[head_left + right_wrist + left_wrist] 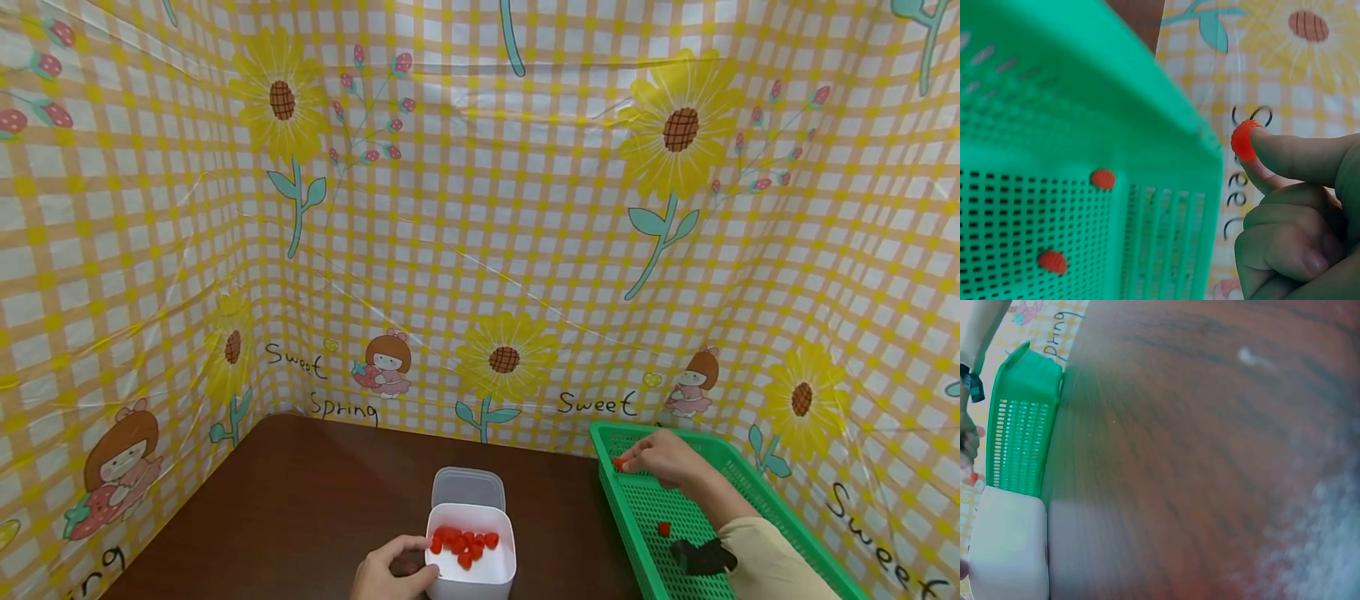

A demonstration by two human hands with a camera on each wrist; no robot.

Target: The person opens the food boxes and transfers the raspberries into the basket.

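Note:
Above the far-left corner of the green basket (pixel 633 521), my right hand (pixel 663 458) pinches a small bumpy red raspberry (pixel 1244 140) between thumb and forefinger. Its other fingers are curled in, as the right wrist view shows. Two more raspberries lie on the basket floor, one nearer the end wall (pixel 1104 179) and the other raspberry (pixel 1054 262) farther in. At the left side of a white container (pixel 471 587), my left hand (pixel 393 571) holds its rim with thumb and forefinger. Several red raspberries (pixel 459 542) lie inside it. Little of the left hand shows in the left wrist view.
A translucent lid (pixel 468 487) stands out behind the container. Both containers rest on a dark brown table (pixel 322 500). A checked, flower-printed cloth (pixel 450 250) hangs around the back and sides. A black wrist device (pixel 701 557) is on the right wrist.

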